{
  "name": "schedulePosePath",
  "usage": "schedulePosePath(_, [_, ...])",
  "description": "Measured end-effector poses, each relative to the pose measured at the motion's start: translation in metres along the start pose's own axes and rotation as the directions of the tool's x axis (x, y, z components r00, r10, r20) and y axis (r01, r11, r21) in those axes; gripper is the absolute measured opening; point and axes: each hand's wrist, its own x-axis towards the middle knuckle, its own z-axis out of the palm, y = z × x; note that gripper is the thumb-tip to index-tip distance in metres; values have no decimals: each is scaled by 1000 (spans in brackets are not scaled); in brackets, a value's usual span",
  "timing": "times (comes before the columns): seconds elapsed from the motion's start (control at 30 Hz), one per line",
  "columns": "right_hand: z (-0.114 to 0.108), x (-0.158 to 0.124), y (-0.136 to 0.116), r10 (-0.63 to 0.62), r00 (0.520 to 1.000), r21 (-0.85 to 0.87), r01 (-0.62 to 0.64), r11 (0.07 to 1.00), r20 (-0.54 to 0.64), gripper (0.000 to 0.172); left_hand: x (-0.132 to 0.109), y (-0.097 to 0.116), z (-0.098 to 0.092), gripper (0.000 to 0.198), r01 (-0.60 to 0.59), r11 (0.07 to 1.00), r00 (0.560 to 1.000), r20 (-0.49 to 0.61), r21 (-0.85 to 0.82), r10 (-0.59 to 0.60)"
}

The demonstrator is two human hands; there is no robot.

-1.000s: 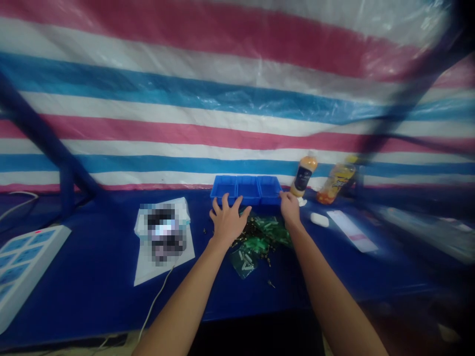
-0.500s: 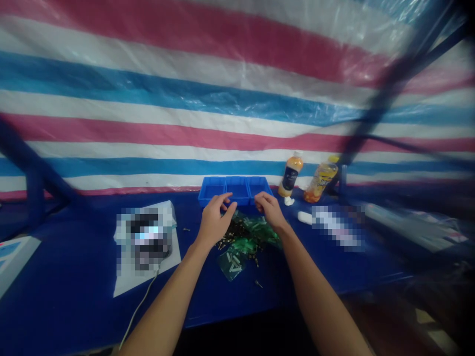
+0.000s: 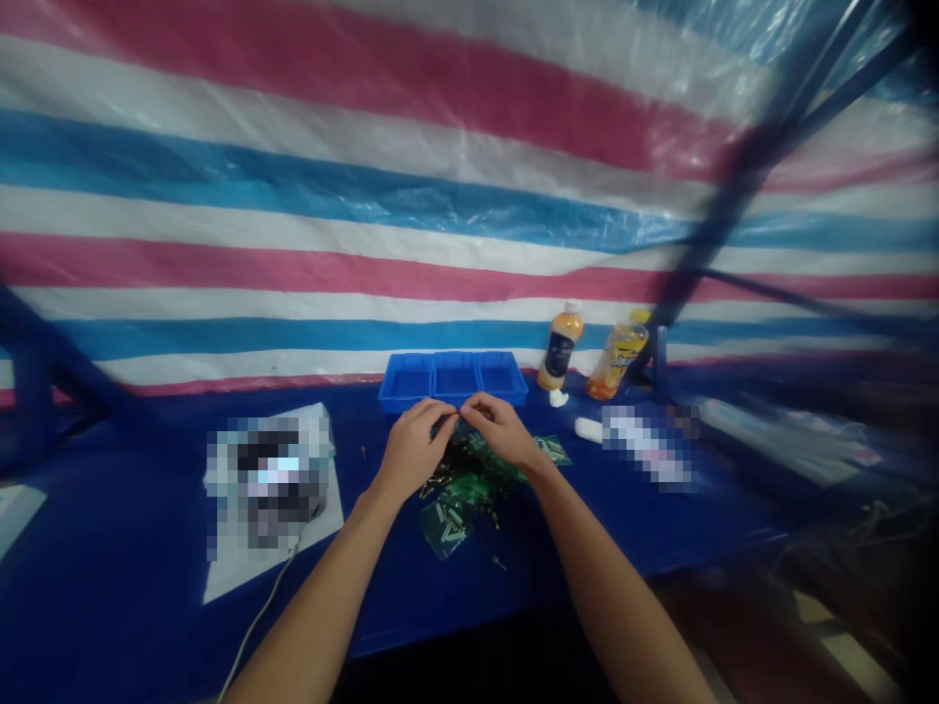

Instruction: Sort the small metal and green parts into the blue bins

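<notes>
My left hand (image 3: 420, 438) and my right hand (image 3: 502, 430) meet fingertip to fingertip just in front of the blue three-compartment tray (image 3: 455, 376). Both are closed in a pinch; whatever lies between the fingertips is too small to make out. Beneath them lies a heap of brass-coloured screws (image 3: 434, 484) mixed with green plastic bags (image 3: 473, 484). At its near edge is a small clear bag of white plugs (image 3: 446, 525). Another small bag (image 3: 554, 450) shows beside my right wrist, and a loose screw (image 3: 499, 561) lies nearer me.
Two drink bottles, one dark-labelled (image 3: 561, 347) and one yellow-labelled (image 3: 617, 360), stand at the back right near crumpled tissue (image 3: 558, 398). Leftward, a blurred-out device on a white sheet (image 3: 323, 518) trails a cable (image 3: 260, 616). A striped tarpaulin (image 3: 367, 264) hangs behind the blue table (image 3: 411, 606).
My hands have come together from apart, the right moving left, and their fingertips now meet in a pinch. The small bag by my right wrist has come into view. The whole view has shifted slightly.
</notes>
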Motion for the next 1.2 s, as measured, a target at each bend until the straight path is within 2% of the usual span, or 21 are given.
schedulePosePath(0.13, [-2,1,1,-11,1000,-29,11,1000,6,34,-1,5,-2,25,3,1000,1000,-1,24,-3])
schedulePosePath(0.23, [-8,4,4,29,997,80,-23,997,-73,33,-4,13,-3,34,91,991,992,-94,99,-82])
schedulePosePath(0.3, [-13,6,7,70,987,248,-32,968,-147,33,-8,17,-2,40,222,956,967,-170,190,-191])
schedulePosePath(0.4, [-20,9,8,125,956,477,16,879,-264,31,-15,18,2,48,381,853,925,-155,357,-348])
schedulePosePath(0.5, [-22,9,7,169,941,536,15,844,-293,30,-20,12,5,57,480,778,876,-168,406,-453])
schedulePosePath(0.6, [-21,8,8,183,947,533,-16,846,-263,30,-22,3,6,62,540,745,838,-163,392,-521])
schedulePosePath(0.83, [-19,5,11,198,958,520,-62,852,-209,29,-24,-2,11,65,574,731,810,-127,370,-572])
schedulePosePath(1.1, [-21,7,10,179,956,492,-43,869,-233,30,-28,9,21,64,455,808,881,-59,375,-469])
schedulePosePath(1.2, [-21,6,9,189,944,486,-36,873,-270,31,-27,9,20,63,452,813,884,-59,366,-465])
